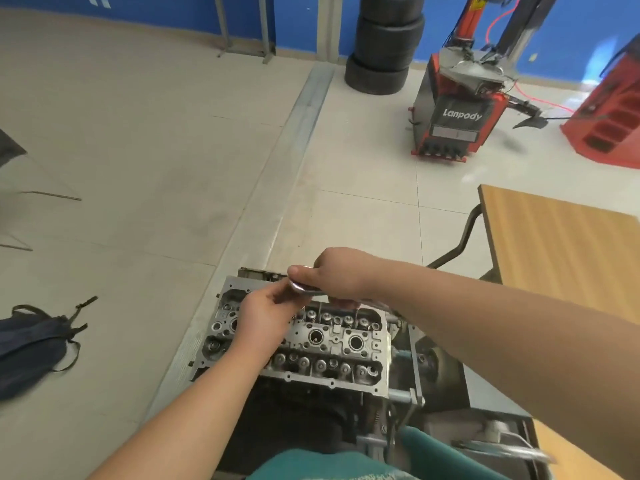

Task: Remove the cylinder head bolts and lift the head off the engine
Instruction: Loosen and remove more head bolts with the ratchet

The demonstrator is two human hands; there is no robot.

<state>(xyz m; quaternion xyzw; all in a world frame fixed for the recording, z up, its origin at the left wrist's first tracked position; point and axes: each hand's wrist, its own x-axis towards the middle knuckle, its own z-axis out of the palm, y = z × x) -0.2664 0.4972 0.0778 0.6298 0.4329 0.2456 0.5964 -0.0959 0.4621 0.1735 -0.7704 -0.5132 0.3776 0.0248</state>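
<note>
step: loosening head bolts, head not lifted | right hand curled round chrome wrench handle, left hand pinching its lower end | cylinder head sat on engine, mounted on stand, beside desk | next, likely: seat tool square on a bolt, turn | count: 1 head, 1 wrench, 2 hands; bolts too blurred to count

Both forearms cross above the cylinder head, the left hand covering its left-centre and the right hand with a shiny tool over its far edge. The near valve row and right end lie uncovered. A wooden table stands close on the right; bare floor opens left and beyond.
</note>
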